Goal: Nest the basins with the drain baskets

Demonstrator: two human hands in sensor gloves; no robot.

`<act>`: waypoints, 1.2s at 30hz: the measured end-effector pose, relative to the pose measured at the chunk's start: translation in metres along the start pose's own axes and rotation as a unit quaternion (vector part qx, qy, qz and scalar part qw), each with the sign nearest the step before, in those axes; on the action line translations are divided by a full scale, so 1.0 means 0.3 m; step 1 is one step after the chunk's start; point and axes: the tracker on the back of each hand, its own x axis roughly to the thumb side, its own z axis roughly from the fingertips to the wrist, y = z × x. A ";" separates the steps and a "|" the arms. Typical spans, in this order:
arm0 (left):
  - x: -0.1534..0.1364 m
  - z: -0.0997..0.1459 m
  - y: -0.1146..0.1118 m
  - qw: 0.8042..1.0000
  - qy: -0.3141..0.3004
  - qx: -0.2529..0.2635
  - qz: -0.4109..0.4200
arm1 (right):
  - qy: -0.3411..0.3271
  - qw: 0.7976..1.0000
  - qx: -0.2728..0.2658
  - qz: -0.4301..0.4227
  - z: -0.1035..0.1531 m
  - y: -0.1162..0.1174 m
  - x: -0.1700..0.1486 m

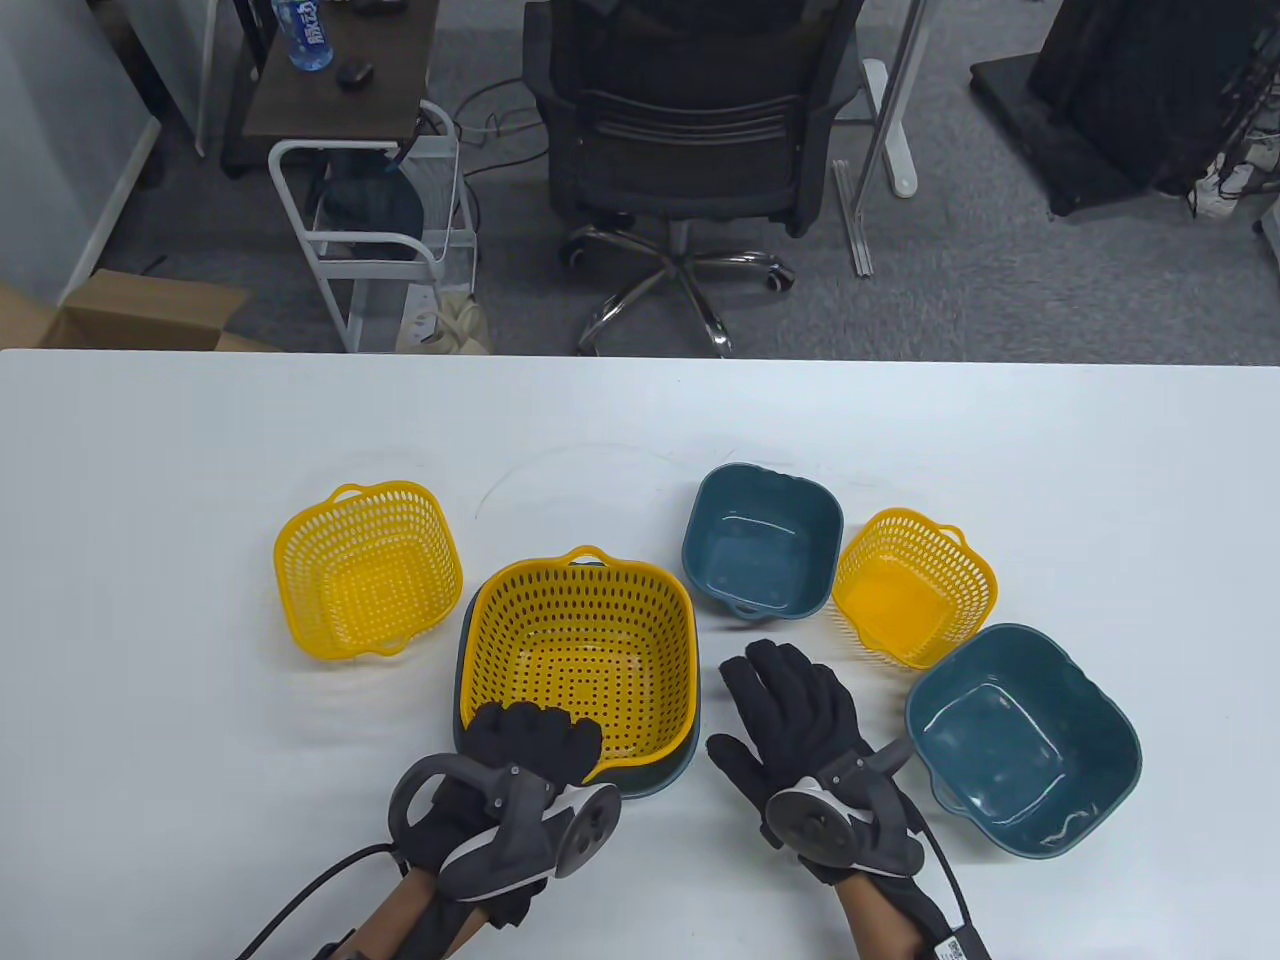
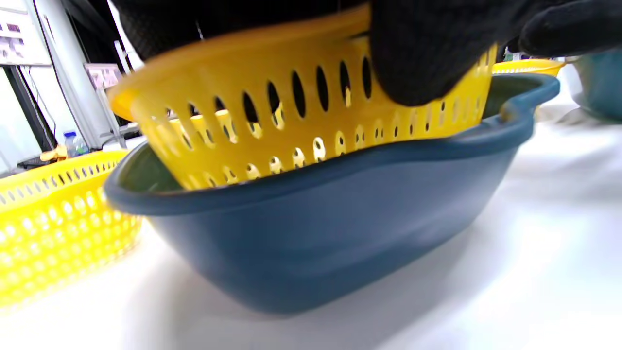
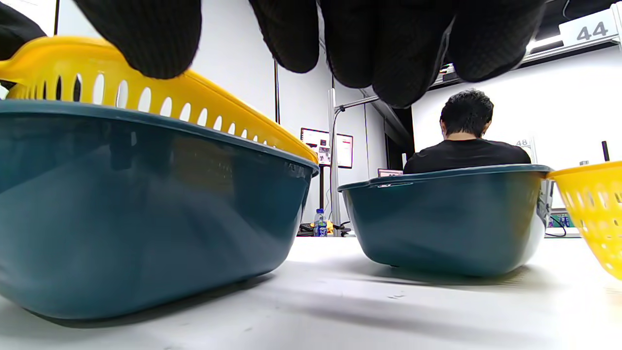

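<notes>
Table view shows three yellow baskets and three blue basins. From the left: a medium basket (image 1: 368, 570) standing alone, handles far and near; a large basket (image 1: 580, 665) sitting tilted inside a large basin (image 2: 311, 228), its near edge raised, gripped at that rim by the left hand (image 1: 520, 760); the right hand (image 1: 800, 720), spread flat and holding nothing; a small basin (image 1: 762, 538); a small basket (image 1: 912, 585), tipped; a medium basin (image 1: 1022, 740). Right wrist view shows signs reading "44" and "48". A bottle label (image 1: 300, 30) is unreadable.

left hand (image 1: 525, 755) curled, right hand (image 1: 800, 725) flat
</notes>
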 end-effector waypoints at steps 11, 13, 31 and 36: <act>-0.102 0.001 0.040 0.994 -0.042 -0.068 0.068 | 0.000 1.000 -0.003 0.009 0.000 0.002 0.000; -0.136 0.008 0.053 0.996 -0.044 -0.056 0.046 | 0.002 1.000 -0.001 0.010 0.000 0.003 -0.002; -0.604 -0.027 -0.229 0.993 0.109 0.040 0.032 | 0.001 1.000 0.011 0.008 -0.002 0.008 -0.001; -0.599 -0.062 -0.268 0.992 0.106 0.074 -0.006 | -0.005 1.000 0.012 0.008 -0.004 0.011 0.007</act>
